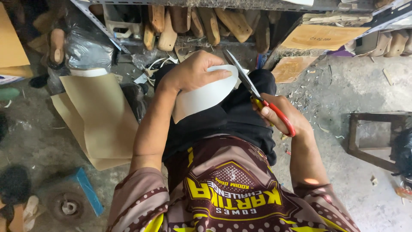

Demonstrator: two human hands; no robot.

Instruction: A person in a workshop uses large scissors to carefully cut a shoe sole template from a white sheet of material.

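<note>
Left hand (193, 73) pinches the white sheet piece (201, 96) flat over my lap, right hand (281, 114) closed round the red-handled scissors (257, 96), blades at its edge; mid-trim I reckon, next I'd turn the sheet along the curve, scraps on concrete floor (339, 90)

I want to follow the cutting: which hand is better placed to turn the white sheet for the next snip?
Probably the left hand: it grips the white sheet, while the right hand holds the red-handled scissors.

A white sheet (206, 96) lies on black trousers (240, 116) at frame centre, beside red-and-yellow-handled scissors (262, 101). The maroon shirt (231, 189) at the bottom carries yellow lettering and pale dots. Tan card (101, 118) lies left, a blue strip (88, 189) lower left.
</note>
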